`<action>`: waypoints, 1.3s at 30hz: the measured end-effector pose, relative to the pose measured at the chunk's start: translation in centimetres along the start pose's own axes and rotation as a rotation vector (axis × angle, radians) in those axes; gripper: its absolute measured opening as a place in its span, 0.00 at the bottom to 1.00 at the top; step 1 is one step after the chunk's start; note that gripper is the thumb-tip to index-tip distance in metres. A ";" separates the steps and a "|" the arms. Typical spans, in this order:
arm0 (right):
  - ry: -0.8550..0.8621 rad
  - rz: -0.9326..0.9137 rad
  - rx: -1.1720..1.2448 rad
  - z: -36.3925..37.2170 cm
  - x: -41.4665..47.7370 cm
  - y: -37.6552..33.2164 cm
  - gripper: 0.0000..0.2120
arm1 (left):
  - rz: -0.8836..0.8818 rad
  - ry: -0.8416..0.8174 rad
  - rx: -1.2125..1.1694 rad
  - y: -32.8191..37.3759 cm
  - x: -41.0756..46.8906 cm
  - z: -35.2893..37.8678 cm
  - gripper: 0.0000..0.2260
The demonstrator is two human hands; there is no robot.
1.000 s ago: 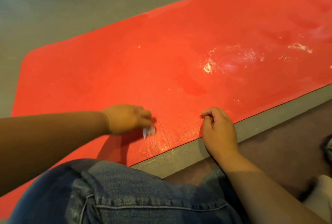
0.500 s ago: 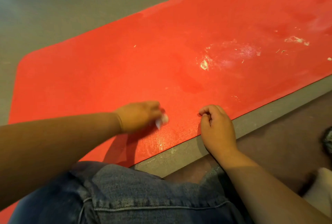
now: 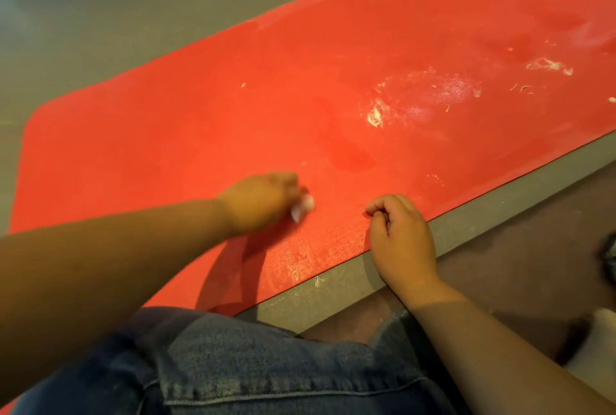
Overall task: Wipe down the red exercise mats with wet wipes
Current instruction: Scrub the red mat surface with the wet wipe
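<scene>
Grips a crumpled wet wipe (image 3: 304,206) in the left hand (image 3: 260,201) against the red mat (image 3: 233,108), flat on grey floor (image 3: 100,14), and rests the right hand (image 3: 400,241), curled and empty, on the mat's near edge.

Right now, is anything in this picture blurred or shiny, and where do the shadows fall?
Head view: the left hand and its wet wipe are smeared by motion blur, while the right hand looks sharp. Head view: a pale sheen glares on the red mat further out. Head view: the left arm's shadow falls on the mat beneath it.
</scene>
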State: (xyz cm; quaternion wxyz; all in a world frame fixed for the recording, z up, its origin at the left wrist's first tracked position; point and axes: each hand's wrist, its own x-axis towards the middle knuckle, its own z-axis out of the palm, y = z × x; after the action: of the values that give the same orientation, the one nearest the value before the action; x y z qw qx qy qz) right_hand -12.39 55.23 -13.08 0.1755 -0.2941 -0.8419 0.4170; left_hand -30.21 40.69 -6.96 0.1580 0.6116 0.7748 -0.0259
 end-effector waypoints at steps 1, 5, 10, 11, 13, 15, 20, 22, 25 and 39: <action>-0.003 0.003 0.003 0.0 0.0 -0.1 0.10 | -0.177 0.069 -0.012 -1.6 1.0 -0.4 0.05; 0.012 0.005 0.006 0.2 0.0 0.0 0.10 | -0.572 0.225 -0.017 -0.2 3.6 0.8 0.09; 0.161 0.046 0.055 -0.6 0.4 0.6 0.10 | 0.198 0.032 -0.120 6.9 1.0 2.1 0.04; 0.204 0.053 0.041 -1.0 0.6 1.0 0.11 | 0.261 -0.011 -0.091 5.6 1.3 1.6 0.03; 0.246 0.073 0.007 -2.0 1.2 2.0 0.11 | 0.131 0.026 -0.038 2.2 2.9 0.7 0.07; 0.248 0.078 -0.040 -2.7 1.7 2.7 0.12 | -0.219 0.133 -0.033 -1.5 4.5 -0.5 0.13; 0.328 0.078 -0.095 -3.5 2.5 3.4 0.12 | -0.491 0.282 -0.025 1.9 6.4 0.8 0.16; 0.345 0.076 -0.090 -4.0 2.9 3.7 0.12 | -0.159 0.234 -0.099 6.2 4.7 2.1 0.15; 0.361 0.105 -0.072 -4.9 3.2 4.2 0.13 | 0.347 -0.036 -0.100 8.3 2.3 2.3 0.06; 0.328 0.255 0.078 -5.6 3.6 4.7 0.15 | 0.217 0.082 -0.103 9.5 5.7 2.2 0.08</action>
State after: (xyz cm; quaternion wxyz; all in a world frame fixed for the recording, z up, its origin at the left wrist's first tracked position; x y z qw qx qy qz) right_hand -10.46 63.15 -13.41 0.2674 -0.4552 -0.7412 0.4146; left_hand -21.78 47.94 -9.16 0.1592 0.6835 0.7102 0.0565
